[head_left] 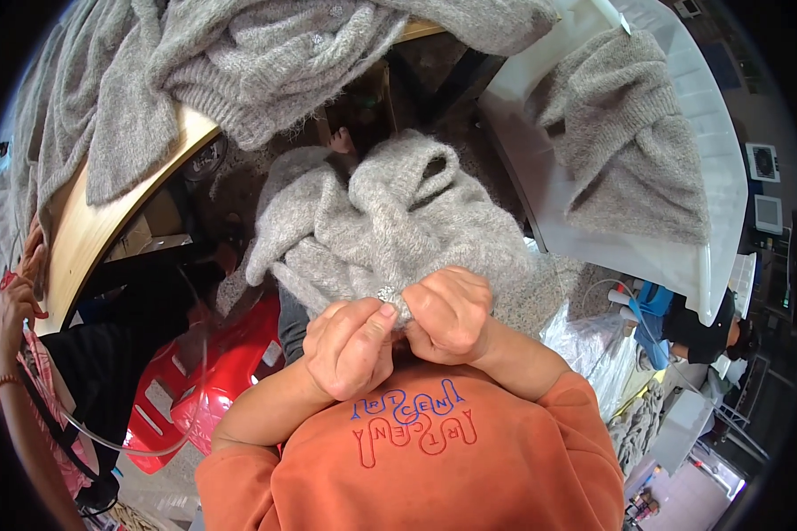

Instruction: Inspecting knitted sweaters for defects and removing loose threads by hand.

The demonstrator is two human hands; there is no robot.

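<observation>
Nearest: orange sweatshirt sleeves w/ embroidered chest lettering (416,460), forearms entering from lower edge. Left hand (352,345) and right hand (449,314) sit side by side, touching, just above the chest. Both curled tight; left thumb + forefinger pinch a small shiny silvery bit (386,293) at the edge of a fuzzy grey knitted sweater (390,221); right fingers folded into a fist, gripping the same knit edge right beside it. Sweater hangs bunched over the lap, extending away from the hands, approx centre of view. Left of it: red plastic stool (226,367) low down; another person's hand (13,310) at far left by a light wooden table edge (84,230). Farther: more grey knitwear heaped on that table (239,53). Upper right: white plastic chair (700,115) w/ a folded grey knit piece (629,133) on it.
</observation>
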